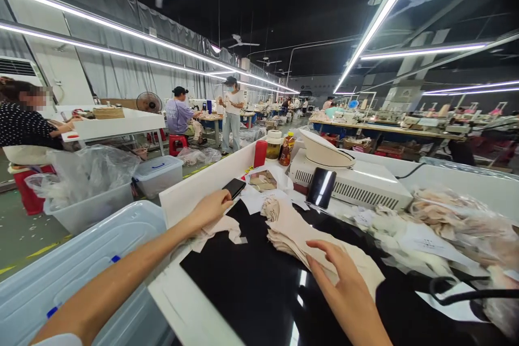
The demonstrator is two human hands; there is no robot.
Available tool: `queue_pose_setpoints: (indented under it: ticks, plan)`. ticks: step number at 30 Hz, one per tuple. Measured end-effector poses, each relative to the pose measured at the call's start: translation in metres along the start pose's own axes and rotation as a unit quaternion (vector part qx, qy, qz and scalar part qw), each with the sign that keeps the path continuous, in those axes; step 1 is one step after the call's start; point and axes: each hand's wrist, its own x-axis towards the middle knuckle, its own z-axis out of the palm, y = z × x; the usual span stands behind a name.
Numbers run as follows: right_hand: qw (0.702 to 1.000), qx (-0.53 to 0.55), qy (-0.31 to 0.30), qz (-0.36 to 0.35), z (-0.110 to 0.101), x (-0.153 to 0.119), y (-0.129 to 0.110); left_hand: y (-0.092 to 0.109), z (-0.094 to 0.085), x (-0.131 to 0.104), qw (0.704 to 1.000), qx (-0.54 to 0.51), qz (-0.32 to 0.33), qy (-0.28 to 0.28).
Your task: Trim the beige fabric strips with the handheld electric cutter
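Note:
My left hand (213,208) is over the far left side of the black work surface (247,286), its fingers curled together. Whatever they may hold is hidden. Just below it lie small beige fabric pieces (221,228), and a black phone (234,188) rests right beside its fingertips. My right hand (348,286) has thumb and fingers apart, at the near edge of a fanned stack of beige fabric pieces (300,227). Its fingertips seem to touch the stack. A white paper sheet (259,200) lies behind the stack.
A white machine box (348,173) stands at the back, with a dark phone (321,188) leaning on it. Bottles and a red container (260,153) are near the low wall. Bagged fabric (462,216) fills the right. Blue lidded bins (101,259) stand left. People work beyond.

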Motion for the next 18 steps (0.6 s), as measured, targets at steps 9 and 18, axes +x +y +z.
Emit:
queue_pose_setpoints:
  ticks: [9, 18]
  plan:
    - [0.998, 0.054, -0.009, -0.003, 0.015, -0.02, -0.016, -0.025, 0.003, -0.028, 0.996, 0.089, -0.016, -0.024]
    - [0.996, 0.06, -0.073, -0.003, 0.015, -0.022, -0.006, -0.026, 0.002, -0.03, 0.996, 0.09, 0.015, 0.013]
